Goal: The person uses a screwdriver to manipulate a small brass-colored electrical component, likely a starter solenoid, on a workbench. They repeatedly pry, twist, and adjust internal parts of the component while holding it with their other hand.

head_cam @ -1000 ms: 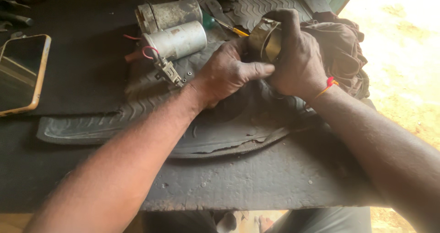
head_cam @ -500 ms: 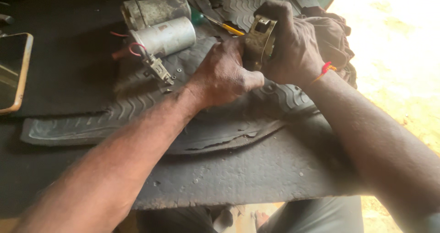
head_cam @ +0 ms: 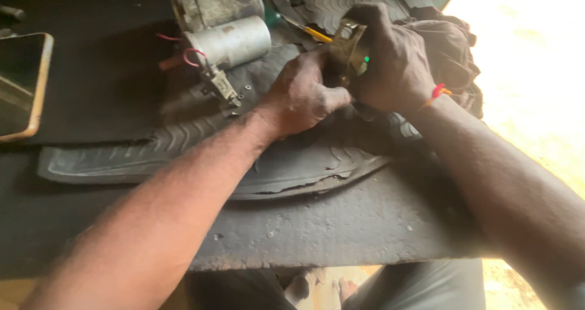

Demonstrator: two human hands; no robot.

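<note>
Your right hand (head_cam: 393,60) is wrapped tight over the round brass-coloured metal part (head_cam: 348,45), fingers curled across its top and far side, so it's clamped edge-up, tilted a bit, just above the tyre strip (head_cam: 292,163). Prob. held that way to keep the open face turned toward your left hand (head_cam: 301,96). That hand is half-closed, fingers bunched and pressed against the near side of the part; whether it pinches a small piece or tool, can't tell, as the fingertips are hidden behind the knuckles.

The part sits near the table's (head_cam: 341,231) far-right area, w/ a dark rag (head_cam: 451,48) touching behind your right hand, likely as padding or for wiping. To the left, close by, lie two grey metal cylinders (head_cam: 228,23) side by side, red wires (head_cam: 183,57) and a small bracket (head_cam: 220,87) trailing off them. A yellow-handled tool (head_cam: 314,32) lies just behind the part.

Room: the table's near edge runs under your forearms, w/ open rubber mat in front. Left is free up to the phone (head_cam: 21,84), which lies well apart at the left edge. Right side drops off close past the rag, so little slack there.
</note>
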